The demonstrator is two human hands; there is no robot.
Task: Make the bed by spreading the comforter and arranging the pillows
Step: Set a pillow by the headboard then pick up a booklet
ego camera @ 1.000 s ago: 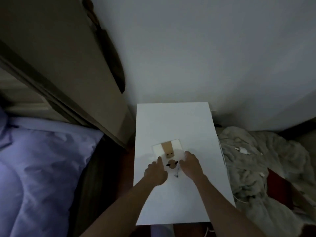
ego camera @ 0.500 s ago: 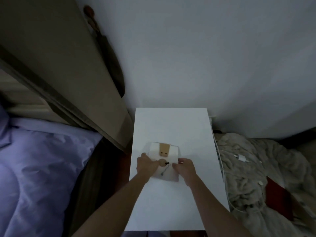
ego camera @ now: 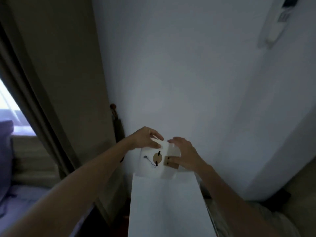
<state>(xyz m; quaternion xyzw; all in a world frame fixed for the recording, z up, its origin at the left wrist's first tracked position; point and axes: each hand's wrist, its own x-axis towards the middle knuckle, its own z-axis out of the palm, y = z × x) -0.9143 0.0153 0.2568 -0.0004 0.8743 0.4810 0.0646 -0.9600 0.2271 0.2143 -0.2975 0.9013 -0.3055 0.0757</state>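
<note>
A white envelope-like packet [ego camera: 150, 170] with a brown round string clasp and a tan tag is lifted above the far end of the white bedside table [ego camera: 167, 207]. My left hand [ego camera: 145, 138] grips its top edge. My right hand [ego camera: 184, 155] holds its right side by the tan tag. The purple bedding [ego camera: 18, 200] lies low at the left, and a purple pillow [ego camera: 5, 151] shows at the left edge.
A beige curtain [ego camera: 56, 82] hangs at the left beside a bright window [ego camera: 6, 101]. A dark umbrella [ego camera: 117, 127] leans in the wall corner. A wall-mounted remote [ego camera: 275, 23] is at the upper right. Pale crumpled fabric [ego camera: 266, 219] lies right of the table.
Both hands have picked the packet up off the table and turned it; my view has tilted upward, so the wall fills more of the frame.
</note>
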